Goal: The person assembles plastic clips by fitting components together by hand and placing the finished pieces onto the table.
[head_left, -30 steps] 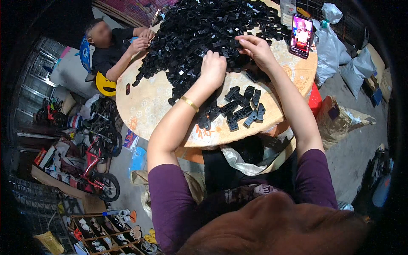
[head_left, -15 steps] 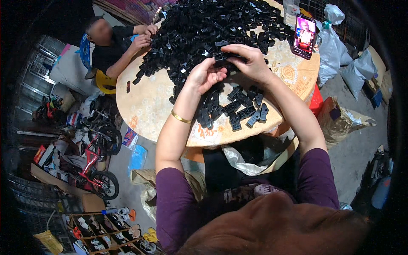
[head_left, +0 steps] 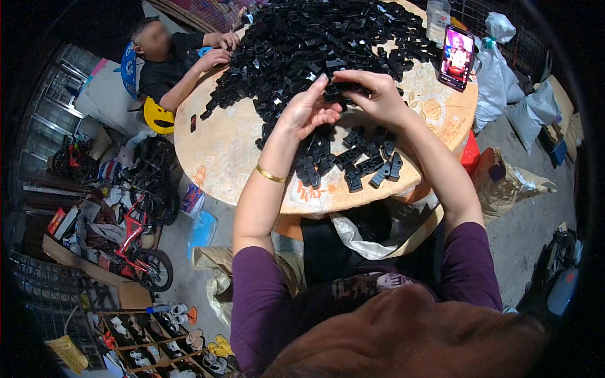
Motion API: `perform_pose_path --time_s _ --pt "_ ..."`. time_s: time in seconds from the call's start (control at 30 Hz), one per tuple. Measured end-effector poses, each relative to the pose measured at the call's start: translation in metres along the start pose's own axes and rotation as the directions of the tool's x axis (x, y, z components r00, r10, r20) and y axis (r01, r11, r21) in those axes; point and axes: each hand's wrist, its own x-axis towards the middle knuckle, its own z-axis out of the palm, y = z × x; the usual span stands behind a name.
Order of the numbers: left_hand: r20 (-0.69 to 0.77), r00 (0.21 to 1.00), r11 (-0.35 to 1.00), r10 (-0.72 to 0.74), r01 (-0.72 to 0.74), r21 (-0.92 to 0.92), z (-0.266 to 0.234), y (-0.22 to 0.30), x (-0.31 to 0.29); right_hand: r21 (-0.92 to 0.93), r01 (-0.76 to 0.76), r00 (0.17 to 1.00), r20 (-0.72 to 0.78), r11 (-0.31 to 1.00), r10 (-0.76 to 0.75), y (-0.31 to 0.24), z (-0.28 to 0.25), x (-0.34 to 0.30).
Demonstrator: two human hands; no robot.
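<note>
Over the near side of the black heap, my right hand [head_left: 381, 101] pinches a small black plastic part [head_left: 335, 92] between thumb and fingers. My left hand [head_left: 310, 108] is beside the part's left end, palm turned inward, thumb raised and fingers loosely curled and apart; whether it touches the part cannot be made out. Just below my hands lies a loose group of black plastic clip-like pieces [head_left: 367, 166] on the tabletop. A large heap of similar black pieces [head_left: 290, 44] spreads over the far part of the table.
The round table [head_left: 214, 157] has a pale floral cover. A lit phone [head_left: 456, 58] stands at its right edge. Across the left side sits another person [head_left: 167, 75], hands at the heap. White sacks [head_left: 532, 113] stand right; a red bicycle [head_left: 135, 236] and a shoe rack [head_left: 151, 346] are left.
My left thumb has lifted away from the part's end, while my right hand keeps its pinch. The whole view has shifted slightly.
</note>
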Motion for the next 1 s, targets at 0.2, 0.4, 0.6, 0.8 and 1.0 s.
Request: perform_pose_path --time_s 0.2,0.4,0.6,0.8,1.0 --pt "0.225 0.974 0.964 0.013 0.048 -0.262 -0.01 -0.006 0.007 0.325 -0.145 0.986 -0.035 0.934 0.165 0.007 0.004 -0.002" --pt "0.233 0.972 0.957 0.001 0.066 -0.281 -0.014 -0.005 0.008 -0.031 0.033 0.999 0.023 0.999 -0.032 0.002 -0.001 0.001" --pt "0.126 0.989 0.965 0.078 -0.107 0.238 0.001 -0.004 -0.006 -0.059 0.021 0.996 0.084 0.998 -0.016 -0.004 0.004 0.001" --pt "0.148 0.957 0.878 0.25 -0.288 0.383 0.007 -0.003 -0.009 0.365 -0.446 0.877 0.359 0.817 0.318 0.013 -0.005 -0.003" --pt "0.126 0.923 0.788 0.364 -0.378 0.487 0.016 -0.004 -0.017 0.291 -0.506 0.834 0.404 0.812 0.376 0.014 -0.015 0.001"
